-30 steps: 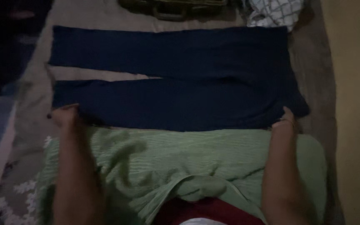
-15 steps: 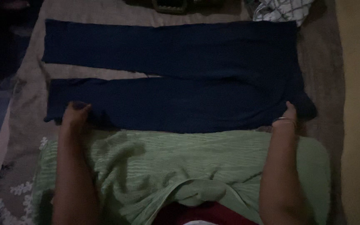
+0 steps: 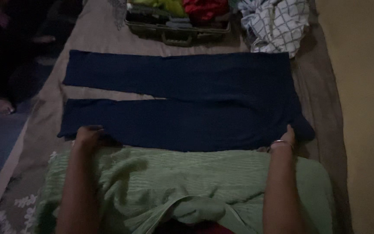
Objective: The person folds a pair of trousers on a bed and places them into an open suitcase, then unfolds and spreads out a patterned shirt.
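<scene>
A pair of dark blue trousers (image 3: 182, 102) lies flat across the bed, legs pointing left, waist at the right. My left hand (image 3: 87, 135) rests on the near leg close to its hem, fingers curled on the cloth. My right hand (image 3: 287, 138), with a bangle at the wrist, grips the near edge of the waist end. A green ribbed garment (image 3: 187, 182) lies spread under my forearms, nearer to me.
A brownish bedsheet (image 3: 96, 30) covers the bed. At the far edge stands a basket (image 3: 178, 34) with red and green clothes, and a white checked cloth (image 3: 278, 24) is heaped beside it. A yellowish wall (image 3: 364, 108) runs along the right. Someone's foot (image 3: 3, 106) shows at left.
My left hand has slid right along the near trouser leg. The view has tilted up, showing the basket and checked cloth more fully. My right hand stays at the waist.
</scene>
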